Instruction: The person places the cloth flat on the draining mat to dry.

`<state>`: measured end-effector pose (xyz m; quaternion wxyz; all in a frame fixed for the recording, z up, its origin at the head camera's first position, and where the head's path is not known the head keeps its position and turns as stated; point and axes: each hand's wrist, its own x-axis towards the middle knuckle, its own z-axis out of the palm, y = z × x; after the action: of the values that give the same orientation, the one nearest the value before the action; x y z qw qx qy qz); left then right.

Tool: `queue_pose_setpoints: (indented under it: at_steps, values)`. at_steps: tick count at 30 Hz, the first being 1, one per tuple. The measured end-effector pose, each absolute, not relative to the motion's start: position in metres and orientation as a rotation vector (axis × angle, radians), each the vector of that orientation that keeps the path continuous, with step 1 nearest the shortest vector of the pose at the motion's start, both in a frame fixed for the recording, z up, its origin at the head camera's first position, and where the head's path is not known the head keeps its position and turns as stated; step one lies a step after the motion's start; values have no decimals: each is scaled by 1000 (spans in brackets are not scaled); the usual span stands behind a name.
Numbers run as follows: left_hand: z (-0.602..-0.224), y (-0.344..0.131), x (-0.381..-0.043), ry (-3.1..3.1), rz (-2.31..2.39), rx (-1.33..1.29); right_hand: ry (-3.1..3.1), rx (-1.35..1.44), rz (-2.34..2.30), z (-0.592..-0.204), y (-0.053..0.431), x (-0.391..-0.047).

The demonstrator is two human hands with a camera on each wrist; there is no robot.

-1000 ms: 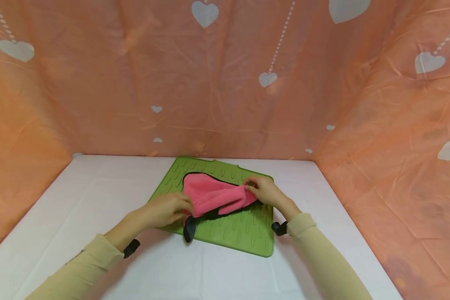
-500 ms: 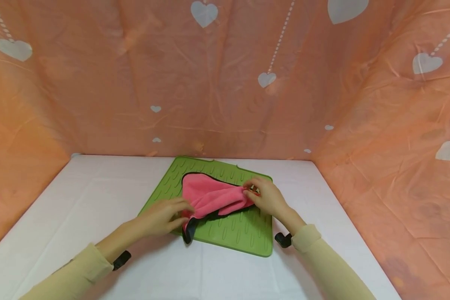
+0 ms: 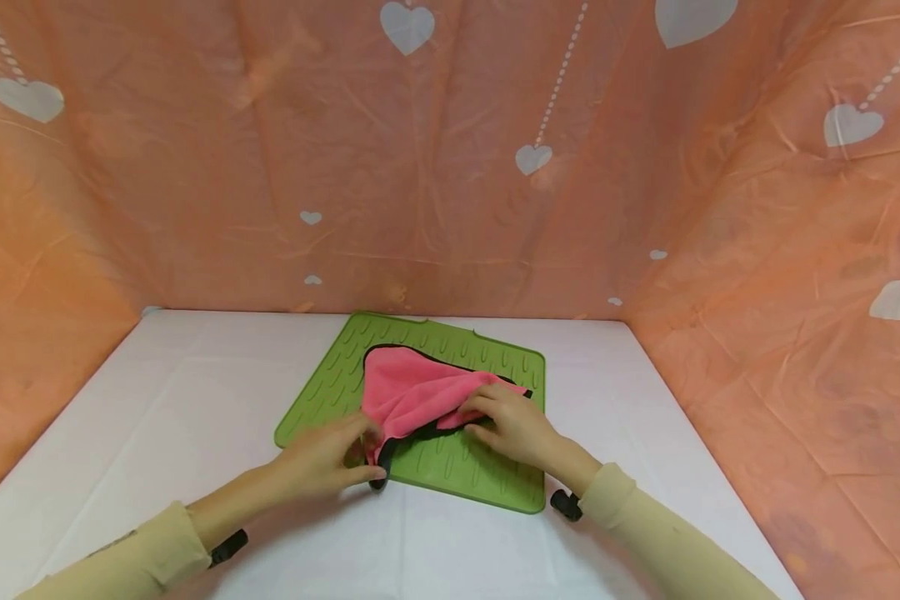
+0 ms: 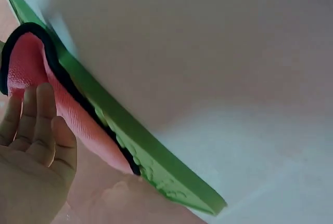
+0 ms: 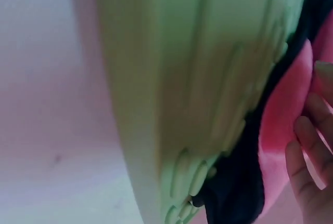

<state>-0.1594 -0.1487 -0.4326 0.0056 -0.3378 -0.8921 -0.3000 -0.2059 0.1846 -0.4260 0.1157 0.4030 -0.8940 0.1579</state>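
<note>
Nearest me are my beige fabric sleeves (image 3: pixel 660 525), each with a little black gadget (image 3: pixel 566 504) at the wrist. There's a small dark mark on the left sleeve, too tiny to tell if it's lettering.

My left hand (image 3: pixel 322 458) has dropped a bit toward me and now sits at the near-left corner of a soft pink cloth with black edging (image 3: pixel 412 383). Fingers relaxed, wide gap to the thumb, touching at most, no real hold that I can see. My right hand (image 3: pixel 513 425) has come off the cloth's right tip and in toward its near edge, fingertips on the pink, loosely bent, not closed round anything. So that tip pokes out free now, and I'd guess I'm swapping spots to straighten the folds.

The cloth's rumpled on a green ridged mat (image 3: pixel 487 479), its left corner hanging over the near rim. Under that, a white-covered table (image 3: pixel 450 550); behind, an orange sheet (image 3: pixel 450 183) printed with pale hearts (image 3: pixel 407 27). No readable brands or labels anywhere.
</note>
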Motion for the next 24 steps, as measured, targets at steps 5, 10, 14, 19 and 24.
queue_pose_setpoints:
  at_steps: [5,10,14,19,24]
  values:
    - [-437,-143,-158,-2801,-889,-1066,-2620,1271,370,-431,180,-213]
    - [-441,-139,-159,-2803,-888,-1096,-2588,1323,313,-437,177,-223]
    - [-443,-136,-160,-2803,-884,-1105,-2540,1362,295,-441,176,-229]
    - [-441,-137,-161,-2809,-887,-1091,-2535,1383,318,-437,180,-230]
    - [-434,-144,-166,-2763,-845,-1107,-2542,1386,320,-425,192,-227]
